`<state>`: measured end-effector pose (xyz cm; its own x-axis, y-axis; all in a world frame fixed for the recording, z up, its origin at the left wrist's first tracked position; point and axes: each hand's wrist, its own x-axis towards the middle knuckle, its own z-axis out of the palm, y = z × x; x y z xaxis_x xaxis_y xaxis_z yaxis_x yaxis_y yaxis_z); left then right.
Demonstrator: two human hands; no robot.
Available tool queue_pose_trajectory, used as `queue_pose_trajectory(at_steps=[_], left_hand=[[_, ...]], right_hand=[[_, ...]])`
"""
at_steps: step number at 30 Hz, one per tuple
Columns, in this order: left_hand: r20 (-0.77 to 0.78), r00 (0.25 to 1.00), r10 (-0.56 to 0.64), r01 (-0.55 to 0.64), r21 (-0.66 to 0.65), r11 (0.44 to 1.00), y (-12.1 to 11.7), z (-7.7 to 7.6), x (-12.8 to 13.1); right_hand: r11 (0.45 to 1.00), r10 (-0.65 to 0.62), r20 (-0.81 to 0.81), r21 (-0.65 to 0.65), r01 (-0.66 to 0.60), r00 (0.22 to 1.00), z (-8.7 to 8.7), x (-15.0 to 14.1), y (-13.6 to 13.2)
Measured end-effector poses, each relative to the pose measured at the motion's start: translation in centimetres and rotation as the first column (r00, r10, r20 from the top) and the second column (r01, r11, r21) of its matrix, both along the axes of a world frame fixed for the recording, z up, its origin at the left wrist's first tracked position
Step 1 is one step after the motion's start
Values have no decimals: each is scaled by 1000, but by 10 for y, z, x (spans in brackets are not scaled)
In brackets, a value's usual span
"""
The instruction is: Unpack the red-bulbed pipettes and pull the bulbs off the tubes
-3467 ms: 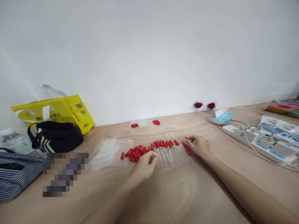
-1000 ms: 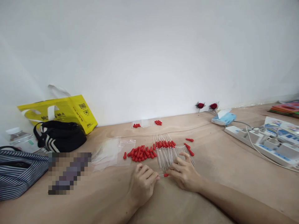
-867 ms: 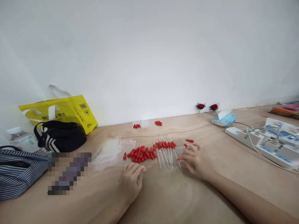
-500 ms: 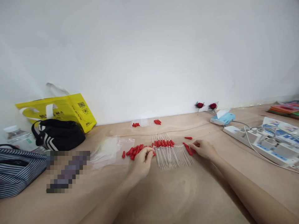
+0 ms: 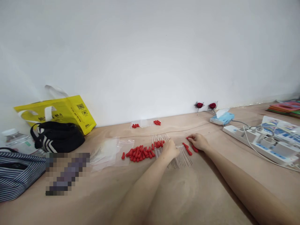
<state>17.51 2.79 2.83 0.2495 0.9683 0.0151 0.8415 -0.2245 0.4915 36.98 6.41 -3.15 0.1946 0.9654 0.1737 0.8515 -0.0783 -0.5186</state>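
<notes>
My left hand (image 5: pixel 170 150) is closed over a row of thin clear glass tubes (image 5: pixel 184 157). Its fingertips are turned away, so whatever they grip is hidden. Just left of it, red rubber bulbs (image 5: pixel 159 144) cap the ends of several tubes in the back row. My right hand (image 5: pixel 198 142) pinches a small red rubber bulb (image 5: pixel 187 138) at its fingertips. Below that hand, more loose bulbs (image 5: pixel 187 149) lie at the right end of the tubes. A larger pile of red bulbs (image 5: pixel 138 154) lies to the left, partly on a clear plastic bag (image 5: pixel 122 153).
By the wall lies a small bag (image 5: pixel 144 123) with red bulbs at both ends. At left are a yellow bag (image 5: pixel 70 107), a black pouch (image 5: pixel 61 137) and a striped bag (image 5: pixel 21 175). A power strip (image 5: pixel 255 143), tissues (image 5: pixel 222 118) and red roses (image 5: pixel 212 106) are at right.
My left hand has moved right from the bulb pile onto the glass tubes. My right hand has shifted slightly back, to the single bulb that lay apart from the others.
</notes>
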Motion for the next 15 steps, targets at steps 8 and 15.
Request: queue_pose_trajectory(at_steps=[8,15], left_hand=[[-113,992,-57,61,34,998,1,-6,12],[-108,994,-16,33,155,987,-4,-1,-18]], right_hand=[[989,-88,-91,-124,76,992,5,12,-33],[984,-23,-190,-175,-10,982,10,-7,-42]])
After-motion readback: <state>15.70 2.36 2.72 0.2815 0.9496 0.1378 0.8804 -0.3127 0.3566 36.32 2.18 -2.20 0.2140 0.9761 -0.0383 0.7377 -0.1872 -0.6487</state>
